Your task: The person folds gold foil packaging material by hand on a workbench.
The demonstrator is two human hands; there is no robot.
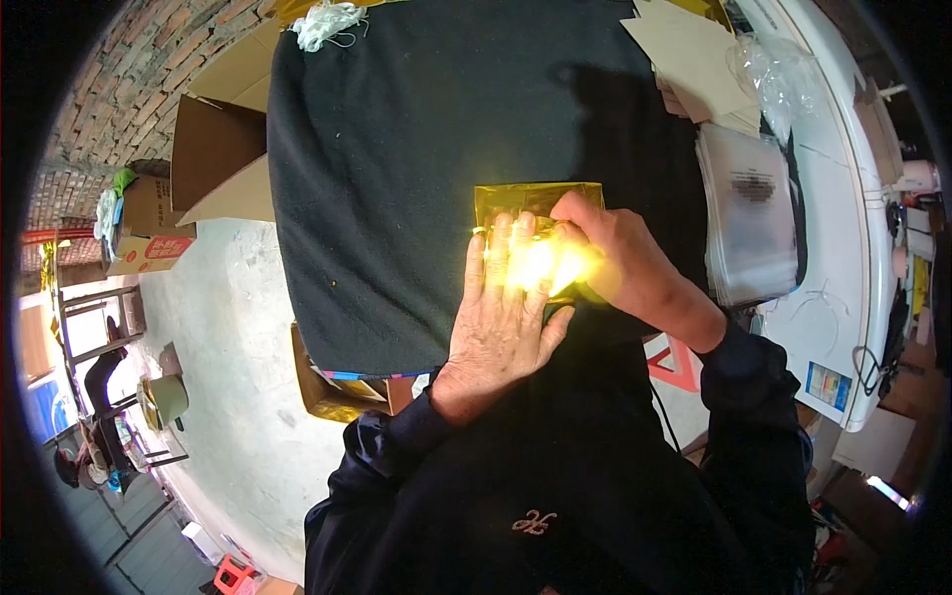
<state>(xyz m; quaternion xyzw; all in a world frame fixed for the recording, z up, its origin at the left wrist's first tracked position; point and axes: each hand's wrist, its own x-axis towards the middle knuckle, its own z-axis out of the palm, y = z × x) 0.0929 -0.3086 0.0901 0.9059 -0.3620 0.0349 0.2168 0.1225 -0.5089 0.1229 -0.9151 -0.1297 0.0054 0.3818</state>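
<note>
A shiny gold foil sheet [526,198] lies on the black cloth [426,129] in front of me. My left hand [501,322] rests flat on its left and lower part, fingers stretched out and pointing away from me. From the right, my right hand [635,260] bends over the foil's right side, its fingers curled and closed at the foil. A strong yellow glare comes off the foil between the two hands. It hides the right fingertips and the lower part of the sheet.
To the right lie a stack of clear plastic sleeves [749,208] and beige card sheets [694,59], beside a white surface [828,268]. White string [325,25] sits at the far left corner. Open cardboard boxes [223,139] stand left of the cloth.
</note>
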